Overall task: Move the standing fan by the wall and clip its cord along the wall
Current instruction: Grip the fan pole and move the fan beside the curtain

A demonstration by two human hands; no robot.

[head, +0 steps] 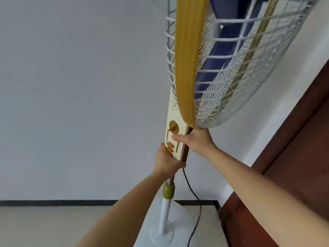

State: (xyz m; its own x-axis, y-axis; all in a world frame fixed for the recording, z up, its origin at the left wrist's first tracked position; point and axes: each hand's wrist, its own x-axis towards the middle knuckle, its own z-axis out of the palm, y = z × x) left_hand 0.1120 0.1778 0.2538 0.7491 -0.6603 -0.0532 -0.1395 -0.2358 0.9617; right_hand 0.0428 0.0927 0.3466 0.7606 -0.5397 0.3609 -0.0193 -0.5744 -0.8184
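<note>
The standing fan (175, 139) rises through the middle of the view, with a white wire cage, a yellow rim, blue blades and a cream control panel with yellow knobs. My left hand (167, 161) grips the bottom of the control panel where the metal pole begins. My right hand (195, 141) grips the same panel higher up, just under the cage. A thin black cord (193, 193) hangs from the panel's underside and trails down past the round white base (179, 227). The white wall (80, 104) stands directly behind the fan.
A dark brown wooden door (293, 166) fills the right side, close to the fan's cage and base. A black skirting strip (53, 203) runs along the foot of the wall above the pale floor (53, 227).
</note>
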